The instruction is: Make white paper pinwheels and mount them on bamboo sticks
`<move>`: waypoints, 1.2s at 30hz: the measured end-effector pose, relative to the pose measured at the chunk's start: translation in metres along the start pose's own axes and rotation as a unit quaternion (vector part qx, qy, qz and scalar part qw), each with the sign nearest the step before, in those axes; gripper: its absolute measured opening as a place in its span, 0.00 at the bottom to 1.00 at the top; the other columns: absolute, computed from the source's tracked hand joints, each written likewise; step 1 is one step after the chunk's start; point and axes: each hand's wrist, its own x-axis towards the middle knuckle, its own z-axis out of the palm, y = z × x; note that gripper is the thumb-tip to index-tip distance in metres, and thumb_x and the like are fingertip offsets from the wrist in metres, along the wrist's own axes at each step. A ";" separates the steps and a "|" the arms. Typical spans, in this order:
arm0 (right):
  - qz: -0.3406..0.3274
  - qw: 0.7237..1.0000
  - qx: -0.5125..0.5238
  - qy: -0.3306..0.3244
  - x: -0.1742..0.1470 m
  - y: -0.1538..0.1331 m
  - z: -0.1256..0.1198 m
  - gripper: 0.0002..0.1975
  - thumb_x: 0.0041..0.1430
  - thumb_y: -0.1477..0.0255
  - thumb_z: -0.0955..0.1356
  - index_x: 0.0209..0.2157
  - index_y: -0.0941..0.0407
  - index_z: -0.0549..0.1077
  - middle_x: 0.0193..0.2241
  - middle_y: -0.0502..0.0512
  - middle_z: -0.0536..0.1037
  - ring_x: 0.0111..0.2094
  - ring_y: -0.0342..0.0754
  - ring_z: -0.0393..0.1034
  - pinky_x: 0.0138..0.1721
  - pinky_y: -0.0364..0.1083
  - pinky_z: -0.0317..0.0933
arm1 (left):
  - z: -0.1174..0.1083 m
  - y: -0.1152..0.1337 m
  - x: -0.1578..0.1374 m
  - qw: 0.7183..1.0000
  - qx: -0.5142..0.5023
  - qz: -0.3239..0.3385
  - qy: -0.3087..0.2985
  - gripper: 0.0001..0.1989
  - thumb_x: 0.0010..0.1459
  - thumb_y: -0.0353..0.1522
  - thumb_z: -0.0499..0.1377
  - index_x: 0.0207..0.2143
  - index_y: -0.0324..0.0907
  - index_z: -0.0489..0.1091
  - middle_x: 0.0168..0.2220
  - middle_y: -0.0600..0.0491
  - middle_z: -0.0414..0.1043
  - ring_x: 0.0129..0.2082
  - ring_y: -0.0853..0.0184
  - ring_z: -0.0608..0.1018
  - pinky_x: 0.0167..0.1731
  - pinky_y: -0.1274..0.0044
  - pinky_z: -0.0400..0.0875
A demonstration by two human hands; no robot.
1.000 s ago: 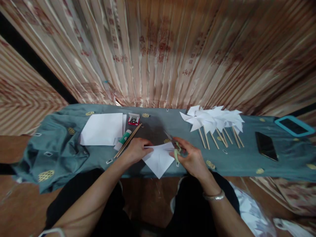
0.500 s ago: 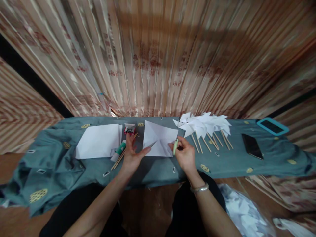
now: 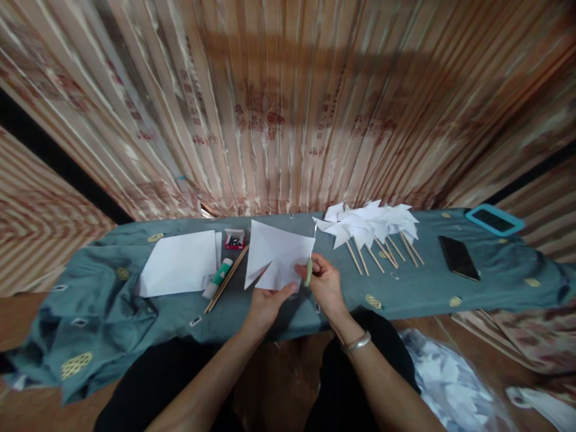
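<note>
A square white sheet of paper, creased and with a slit in its lower left part, is raised a little over the cloth. My left hand pinches its lower edge, thumb on top and fingers beneath. Scissors with pale green handles are in my right hand, blades pointing away from me beside the paper's right edge. The right fingertips also come against the paper's lower right part. Left of the sheet lie thin wooden sticks, a green and white glue stick and a small red box of dark bits.
Stacked white paper lies at the left on the green cloth. Several paper pinwheels on sticks overlap right of centre. Further right are a black phone and a blue-framed tablet. A plastic bag of white paper stands below.
My left hand has moved right, from the paper's left side to its lower edge, and now grips it. The sheet has turned slightly; the scissors stay in my right hand.
</note>
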 end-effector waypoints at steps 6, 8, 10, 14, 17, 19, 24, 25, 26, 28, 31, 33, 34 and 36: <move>0.037 0.998 0.039 -0.044 0.000 -0.001 -0.003 0.23 0.33 0.60 0.78 0.31 0.55 0.74 0.19 0.44 0.72 0.20 0.40 0.62 0.24 0.41 0.60 | -0.017 0.003 0.011 0.993 0.072 0.039 0.087 0.18 0.39 0.34 0.69 0.37 0.43 0.74 0.42 0.48 0.80 0.44 0.54 0.79 0.49 0.63 0.72; 0.051 0.995 0.034 -0.077 -0.002 -0.002 -0.005 0.22 0.34 0.59 0.78 0.30 0.56 0.74 0.19 0.45 0.72 0.21 0.40 0.62 0.24 0.41 0.60 | -0.022 0.008 0.017 0.991 0.078 0.068 0.087 0.18 0.40 0.35 0.69 0.37 0.42 0.74 0.42 0.48 0.80 0.43 0.55 0.80 0.46 0.64 0.74; 0.068 0.991 0.013 -0.117 -0.007 -0.001 -0.008 0.24 0.36 0.56 0.77 0.33 0.56 0.75 0.20 0.46 0.74 0.22 0.40 0.64 0.24 0.41 0.60 | -0.026 0.017 0.022 0.989 0.068 0.095 0.091 0.18 0.39 0.35 0.69 0.35 0.39 0.74 0.38 0.47 0.80 0.39 0.56 0.81 0.41 0.66 0.75; 0.095 0.968 -0.034 -0.230 -0.028 0.005 -0.014 0.29 0.42 0.52 0.75 0.41 0.57 0.74 0.28 0.52 0.78 0.27 0.43 0.68 0.28 0.42 0.60 | -0.036 0.040 0.031 0.985 0.051 0.112 0.121 0.17 0.36 0.35 0.71 0.30 0.38 0.75 0.31 0.48 0.80 0.32 0.61 0.80 0.37 0.70 0.75; 0.116 0.937 -0.055 -0.325 -0.047 0.009 -0.017 0.30 0.45 0.51 0.73 0.44 0.57 0.72 0.31 0.53 0.78 0.28 0.43 0.68 0.30 0.42 0.60 | -0.043 0.050 0.037 0.980 0.020 0.134 0.148 0.19 0.34 0.35 0.72 0.31 0.37 0.75 0.30 0.51 0.80 0.31 0.63 0.80 0.36 0.72 0.74; 0.120 0.920 -0.089 -0.363 -0.056 0.009 -0.017 0.31 0.46 0.50 0.73 0.45 0.57 0.72 0.32 0.53 0.78 0.28 0.42 0.66 0.30 0.42 0.58 | -0.045 0.052 0.040 0.977 0.014 0.144 0.156 0.20 0.33 0.35 0.72 0.31 0.36 0.75 0.30 0.51 0.79 0.31 0.63 0.80 0.36 0.72 0.74; 0.128 0.914 -0.127 -0.363 -0.057 0.013 -0.010 0.30 0.46 0.49 0.72 0.42 0.58 0.72 0.29 0.52 0.75 0.28 0.42 0.65 0.29 0.42 0.57 | -0.040 0.045 0.043 0.981 0.009 0.143 0.130 0.18 0.35 0.35 0.71 0.30 0.37 0.75 0.29 0.52 0.79 0.28 0.65 0.79 0.33 0.74 0.74; 0.129 0.916 -0.123 -0.359 -0.055 0.015 -0.009 0.30 0.46 0.49 0.72 0.42 0.58 0.72 0.28 0.51 0.75 0.27 0.42 0.64 0.29 0.42 0.57 | -0.039 0.042 0.043 0.982 0.009 0.140 0.124 0.17 0.35 0.35 0.71 0.30 0.37 0.75 0.29 0.52 0.79 0.27 0.65 0.78 0.32 0.74 0.74; 0.129 0.918 -0.120 -0.355 -0.054 0.016 -0.008 0.30 0.46 0.49 0.72 0.41 0.58 0.72 0.27 0.51 0.74 0.27 0.42 0.64 0.28 0.42 0.56 | -0.038 0.041 0.042 0.983 0.009 0.139 0.118 0.17 0.35 0.35 0.71 0.29 0.37 0.75 0.28 0.52 0.79 0.27 0.66 0.78 0.32 0.75 0.74; 0.125 0.921 -0.114 -0.350 -0.051 0.019 -0.008 0.29 0.47 0.49 0.72 0.41 0.58 0.73 0.27 0.50 0.73 0.27 0.42 0.64 0.28 0.42 0.57 | -0.036 0.038 0.041 0.984 0.013 0.140 0.107 0.16 0.36 0.34 0.71 0.29 0.37 0.76 0.29 0.52 0.79 0.27 0.66 0.78 0.32 0.75 0.74; 0.117 0.926 -0.103 -0.343 -0.050 0.021 -0.007 0.28 0.48 0.49 0.71 0.41 0.58 0.73 0.26 0.50 0.73 0.27 0.42 0.64 0.28 0.43 0.57 | -0.035 0.036 0.040 0.984 0.027 0.144 0.102 0.15 0.37 0.34 0.70 0.30 0.37 0.76 0.29 0.51 0.80 0.28 0.65 0.79 0.33 0.74 0.74; 0.115 0.929 -0.093 -0.339 -0.050 0.022 -0.008 0.27 0.49 0.49 0.71 0.41 0.57 0.74 0.26 0.50 0.73 0.26 0.42 0.64 0.28 0.42 0.57 | -0.034 0.036 0.039 0.983 0.036 0.147 0.102 0.14 0.38 0.33 0.70 0.30 0.36 0.76 0.29 0.51 0.80 0.28 0.65 0.79 0.32 0.74 0.74; 0.117 0.929 -0.088 -0.339 -0.050 0.023 -0.008 0.27 0.49 0.50 0.71 0.41 0.57 0.74 0.26 0.50 0.73 0.26 0.41 0.64 0.28 0.42 0.57 | -0.034 0.036 0.039 0.983 0.039 0.148 0.104 0.14 0.38 0.33 0.70 0.29 0.36 0.76 0.29 0.52 0.80 0.28 0.65 0.79 0.32 0.74 0.74; 0.121 0.929 -0.081 -0.341 -0.050 0.024 -0.008 0.27 0.50 0.50 0.71 0.42 0.57 0.74 0.27 0.51 0.74 0.27 0.41 0.64 0.28 0.42 0.58 | -0.034 0.036 0.039 0.982 0.044 0.149 0.108 0.13 0.38 0.33 0.70 0.29 0.36 0.76 0.28 0.51 0.79 0.28 0.65 0.79 0.32 0.74 0.74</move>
